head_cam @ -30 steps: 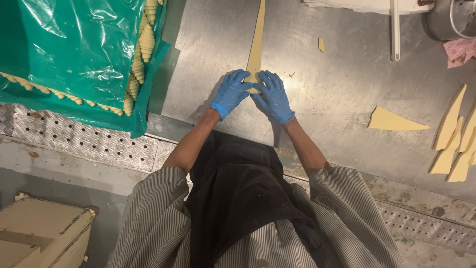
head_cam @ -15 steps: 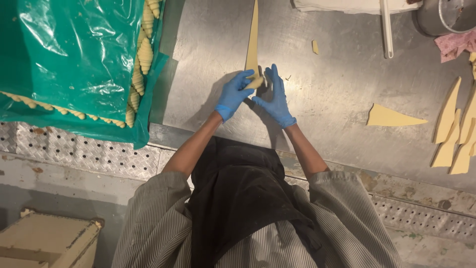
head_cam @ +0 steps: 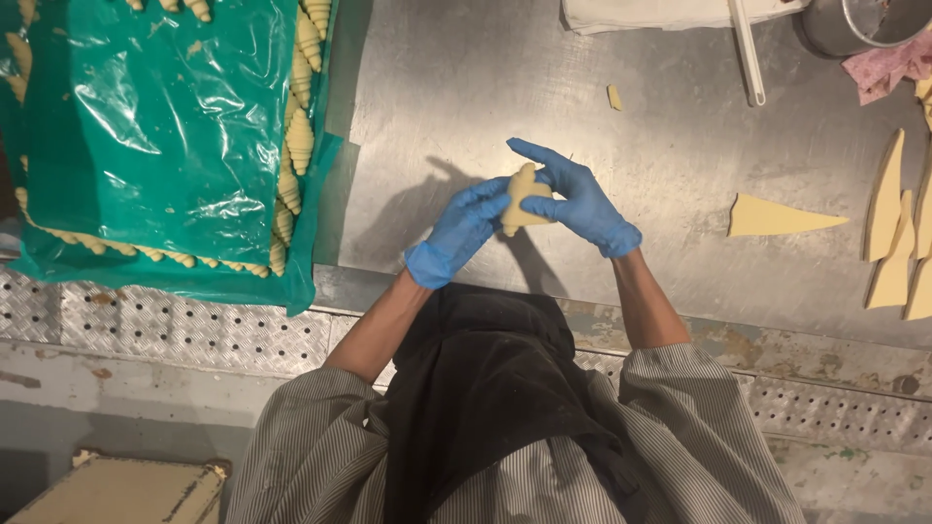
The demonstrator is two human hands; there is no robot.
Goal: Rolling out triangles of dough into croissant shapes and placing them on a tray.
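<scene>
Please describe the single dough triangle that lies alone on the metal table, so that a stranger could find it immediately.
Start at the steel table. Right of the gloved right hand lies one flat, pale yellow dough triangle, its tip pointing right. Unlike the other triangles crowded at the right edge, it lies apart, touching nothing.

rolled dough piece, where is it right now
In the head view the rolled dough piece is near the middle, held above the steel table between the left hand and right hand, with the green plastic-covered tray off to its left.
</scene>
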